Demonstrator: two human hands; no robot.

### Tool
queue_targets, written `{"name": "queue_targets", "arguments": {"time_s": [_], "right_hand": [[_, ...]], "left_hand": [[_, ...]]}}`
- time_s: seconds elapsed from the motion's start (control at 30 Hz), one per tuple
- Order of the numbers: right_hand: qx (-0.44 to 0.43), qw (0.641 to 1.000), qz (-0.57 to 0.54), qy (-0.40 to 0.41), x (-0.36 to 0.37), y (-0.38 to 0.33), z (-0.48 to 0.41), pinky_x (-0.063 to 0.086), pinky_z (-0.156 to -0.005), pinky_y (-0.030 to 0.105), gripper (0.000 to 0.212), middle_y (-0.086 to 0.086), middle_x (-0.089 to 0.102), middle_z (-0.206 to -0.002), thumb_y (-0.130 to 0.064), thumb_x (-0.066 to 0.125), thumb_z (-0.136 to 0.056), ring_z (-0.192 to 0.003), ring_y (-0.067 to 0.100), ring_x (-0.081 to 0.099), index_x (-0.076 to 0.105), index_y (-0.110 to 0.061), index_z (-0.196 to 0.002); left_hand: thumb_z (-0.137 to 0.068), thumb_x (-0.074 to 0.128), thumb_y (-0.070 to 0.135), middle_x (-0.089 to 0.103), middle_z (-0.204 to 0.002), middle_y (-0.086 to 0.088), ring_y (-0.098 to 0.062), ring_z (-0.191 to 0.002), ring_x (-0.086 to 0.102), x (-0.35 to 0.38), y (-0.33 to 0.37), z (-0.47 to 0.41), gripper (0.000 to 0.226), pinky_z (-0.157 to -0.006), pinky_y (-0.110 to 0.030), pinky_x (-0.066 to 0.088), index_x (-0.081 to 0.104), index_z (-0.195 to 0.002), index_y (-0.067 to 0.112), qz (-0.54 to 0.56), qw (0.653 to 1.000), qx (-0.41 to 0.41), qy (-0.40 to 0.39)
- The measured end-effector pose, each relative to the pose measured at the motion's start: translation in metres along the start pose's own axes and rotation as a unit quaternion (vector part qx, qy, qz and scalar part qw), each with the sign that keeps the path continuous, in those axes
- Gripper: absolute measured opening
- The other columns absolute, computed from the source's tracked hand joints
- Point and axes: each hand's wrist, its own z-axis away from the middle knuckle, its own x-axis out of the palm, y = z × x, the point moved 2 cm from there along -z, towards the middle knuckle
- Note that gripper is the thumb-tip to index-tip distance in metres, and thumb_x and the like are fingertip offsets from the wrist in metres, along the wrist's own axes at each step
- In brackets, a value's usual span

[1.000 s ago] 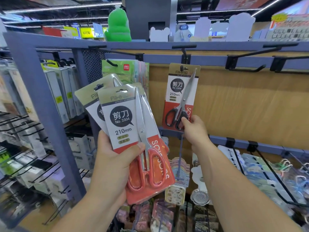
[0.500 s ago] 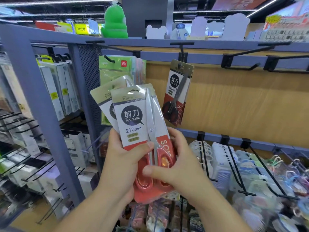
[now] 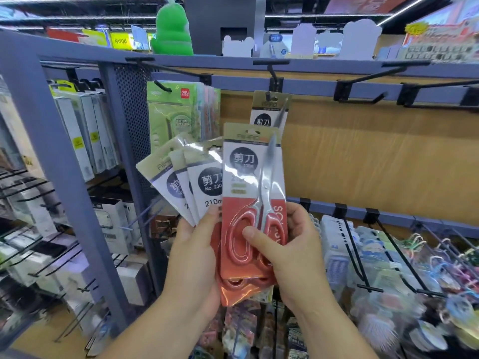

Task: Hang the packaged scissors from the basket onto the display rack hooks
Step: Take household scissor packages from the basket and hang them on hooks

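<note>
– Red-and-white card pack (image 3: 252, 177) of scissors, upright, pinched at its handle end by the right hand (image 3: 295, 244): thumb in front, fingers behind. Hang-hole at top sits below the hook (image 3: 272, 76), not yet on it.

– Left hand (image 3: 194, 252)?

– Grips the spare packs (image 3: 191, 182) by their lower ends, fanned, approx. three. Loose fan; one could slide out if the grip slackens.

– Other risks?

– A hung pack (image 3: 270, 107) occupies that hook. With the grip this low, the card top may wobble, miss the hook tip, or knock the hung pack off. Glossy film looks slippery, too.
</note>
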Motion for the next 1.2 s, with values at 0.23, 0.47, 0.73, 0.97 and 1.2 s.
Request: {"name": "queue_targets", "arguments": {"time_s": [0.23,0.47,0.73,0.97,1.2], "right_hand": [[0.005,0.997,-0.079,-0.002,-0.001,0.001,-0.002,0.063,-0.077,0.034,0.046,0.008,0.079,-0.108,-0.023,0.080,-0.075,-0.097,0.025,0.078,0.062,-0.015,-0.117],[-0.050,0.995,0.080,-0.015,-0.013,-0.005,-0.001,0.063,-0.081,0.043,0.025,0.001,0.078,-0.101,-0.019,0.080,-0.089,-0.092,0.021,0.077,0.067,-0.039,-0.096],[-0.125,0.987,0.099,-0.016,-0.018,-0.024,0.002,0.064,-0.073,0.033,0.024,-0.005,0.075,-0.095,-0.031,0.074,-0.083,-0.087,0.014,0.075,0.059,-0.049,-0.091],[-0.123,0.986,0.113,0.004,-0.013,-0.022,-0.020,0.062,-0.084,0.053,0.027,-0.004,0.075,-0.098,-0.020,0.074,-0.095,-0.090,0.019,0.074,0.058,-0.042,-0.100],[-0.091,0.986,0.133,0.038,-0.008,-0.006,-0.049,0.059,-0.090,0.058,0.016,-0.007,0.074,-0.099,-0.037,0.074,-0.095,-0.096,0.017,0.073,0.059,-0.042,-0.098]], "left_hand": [[-0.103,0.060,0.010,0.081,-0.107,-0.009,-0.028,-0.094,0.080,-0.001,0.004,-0.002,0.022,-0.072,-0.038,0.065,0.072,-0.120,0.018,-0.072,0.995,0.054,-0.033],[-0.102,0.064,0.005,0.081,-0.110,-0.002,-0.025,-0.101,0.079,-0.021,0.009,-0.013,0.025,-0.085,-0.042,0.061,0.069,-0.123,0.018,-0.151,0.980,0.132,0.017],[-0.101,0.068,0.012,0.081,-0.106,0.009,-0.016,-0.099,0.078,-0.033,0.025,-0.019,0.023,-0.091,-0.049,0.061,0.069,-0.117,0.028,-0.218,0.957,0.184,0.043],[-0.101,0.066,0.011,0.081,-0.105,0.009,-0.012,-0.095,0.078,-0.028,0.035,-0.015,0.023,-0.081,-0.040,0.062,0.068,-0.117,0.026,-0.199,0.959,0.195,0.045],[-0.102,0.065,0.012,0.081,-0.100,0.011,-0.011,-0.086,0.079,-0.031,0.045,-0.017,0.019,-0.061,-0.030,0.064,0.068,-0.115,0.027,-0.193,0.961,0.193,0.053]]}}
